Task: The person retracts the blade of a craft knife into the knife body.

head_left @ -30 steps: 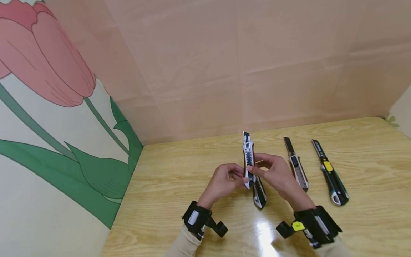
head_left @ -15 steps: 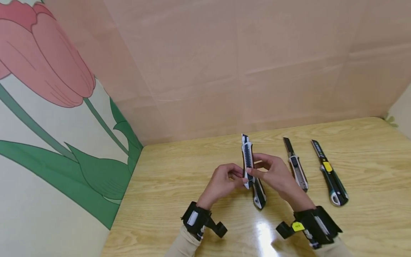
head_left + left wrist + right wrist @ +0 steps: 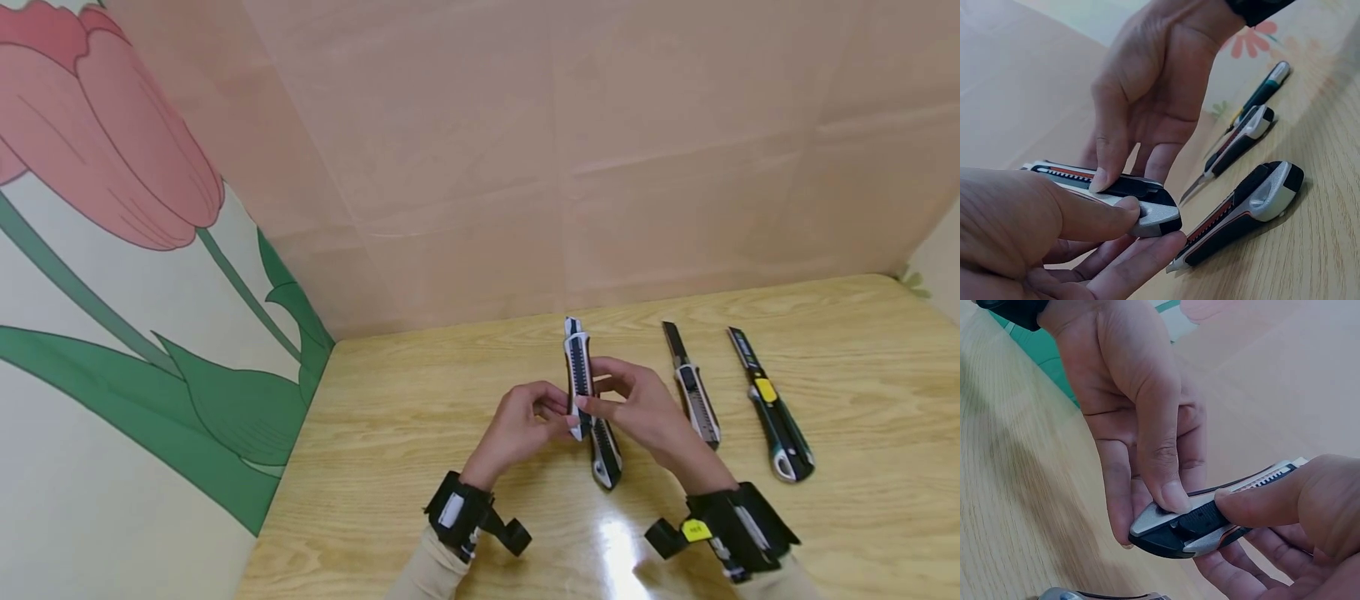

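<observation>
Both hands hold one silver-and-black utility knife above the table, its short blade tip pointing away. My left hand pinches the butt end between thumb and fingers. The right hand grips the body from the other side, its thumb on the black slider. In the left wrist view, a row of notches shows along the slot beyond that thumb. Below the held knife lies a second silver-and-black utility knife, its front part hidden behind the held one.
To the right, a slim grey utility knife lies with its dark blade out. Beside it is a black-and-green utility knife with a yellow slider. The wooden table meets a pinkish sheet at the back and a tulip-painted wall at left.
The right thumb has slid a little toward the knife's butt end, and the blade has drawn back into the body, so less of it shows. The left hand keeps its hold.
</observation>
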The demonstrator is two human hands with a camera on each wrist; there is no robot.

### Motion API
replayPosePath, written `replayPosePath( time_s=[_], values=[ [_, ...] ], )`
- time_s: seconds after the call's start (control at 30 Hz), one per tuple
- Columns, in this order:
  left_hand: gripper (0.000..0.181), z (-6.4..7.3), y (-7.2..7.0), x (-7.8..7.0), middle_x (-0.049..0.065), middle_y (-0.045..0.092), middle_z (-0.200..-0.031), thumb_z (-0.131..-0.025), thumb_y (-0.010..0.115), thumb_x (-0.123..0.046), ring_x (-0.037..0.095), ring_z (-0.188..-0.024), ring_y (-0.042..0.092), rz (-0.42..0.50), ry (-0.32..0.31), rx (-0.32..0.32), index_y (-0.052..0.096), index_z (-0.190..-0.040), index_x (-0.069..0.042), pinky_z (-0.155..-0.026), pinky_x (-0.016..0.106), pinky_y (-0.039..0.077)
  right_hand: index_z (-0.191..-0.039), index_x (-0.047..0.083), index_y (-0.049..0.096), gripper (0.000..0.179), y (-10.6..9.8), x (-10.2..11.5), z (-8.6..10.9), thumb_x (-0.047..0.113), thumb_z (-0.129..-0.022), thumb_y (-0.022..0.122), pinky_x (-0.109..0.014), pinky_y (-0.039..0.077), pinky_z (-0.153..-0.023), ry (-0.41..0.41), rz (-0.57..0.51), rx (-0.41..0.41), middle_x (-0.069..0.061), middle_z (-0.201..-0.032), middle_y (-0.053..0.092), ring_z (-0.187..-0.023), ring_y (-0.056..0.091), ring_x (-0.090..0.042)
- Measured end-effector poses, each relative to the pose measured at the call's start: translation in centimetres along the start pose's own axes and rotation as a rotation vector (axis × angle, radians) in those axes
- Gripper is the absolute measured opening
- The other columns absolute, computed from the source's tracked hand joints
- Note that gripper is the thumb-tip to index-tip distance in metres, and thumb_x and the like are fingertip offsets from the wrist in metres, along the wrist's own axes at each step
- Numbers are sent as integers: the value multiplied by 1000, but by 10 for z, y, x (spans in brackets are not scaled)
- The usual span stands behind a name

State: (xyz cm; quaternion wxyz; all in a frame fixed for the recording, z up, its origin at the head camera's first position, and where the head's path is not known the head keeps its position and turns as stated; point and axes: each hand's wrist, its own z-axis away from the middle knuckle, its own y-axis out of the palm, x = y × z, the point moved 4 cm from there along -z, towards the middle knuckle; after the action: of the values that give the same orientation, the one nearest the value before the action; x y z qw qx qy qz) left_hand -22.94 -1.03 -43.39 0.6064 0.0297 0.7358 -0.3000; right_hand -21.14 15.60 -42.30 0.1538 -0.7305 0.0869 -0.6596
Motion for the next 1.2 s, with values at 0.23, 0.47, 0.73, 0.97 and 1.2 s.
replayPosePath(
  time_s=[0.23,0.47,0.73,0.97,1.2],
  values=[
    [14,-1,1,2,2,67,-90,-85,74,-11,12,-78,64,-4,-14,-19,66,-96,-8,-68,23,54,-133,17,54,52,2,-2,0,4,-85,70,-42,54,-81,-27,-35,34,-9,-126,55,-108,55,-31],
    [16,2,3,-4,12,67,-94,-86,71,-5,21,-82,65,15,-8,-12,65,-100,0,-69,22,53,-132,17,54,52,1,-3,0,2,-85,69,-42,54,-79,-39,-25,43,-8,-126,56,-107,56,-31],
    [13,3,1,-1,11,67,-91,-87,70,-4,18,-81,65,84,-18,26,64,-98,-3,-71,29,58,-130,16,55,51,2,-2,0,4,-84,72,-41,55,-77,-30,-9,50,-9,-125,56,-106,57,-32],
    [11,6,-5,5,13,69,-86,-85,72,-4,21,-75,68,125,-119,77,66,-94,-3,-72,46,58,-125,6,58,43,10,-4,0,13,-85,72,-37,51,-74,-25,36,87,-13,-112,63,-97,60,-31],
    [10,9,-6,6,12,69,-82,-82,74,-5,24,-69,69,61,-182,123,67,-89,-1,-67,44,59,-117,5,63,26,14,-6,0,11,-92,63,-38,50,-76,-37,144,107,-10,-107,66,-96,60,-27]
  ],
)
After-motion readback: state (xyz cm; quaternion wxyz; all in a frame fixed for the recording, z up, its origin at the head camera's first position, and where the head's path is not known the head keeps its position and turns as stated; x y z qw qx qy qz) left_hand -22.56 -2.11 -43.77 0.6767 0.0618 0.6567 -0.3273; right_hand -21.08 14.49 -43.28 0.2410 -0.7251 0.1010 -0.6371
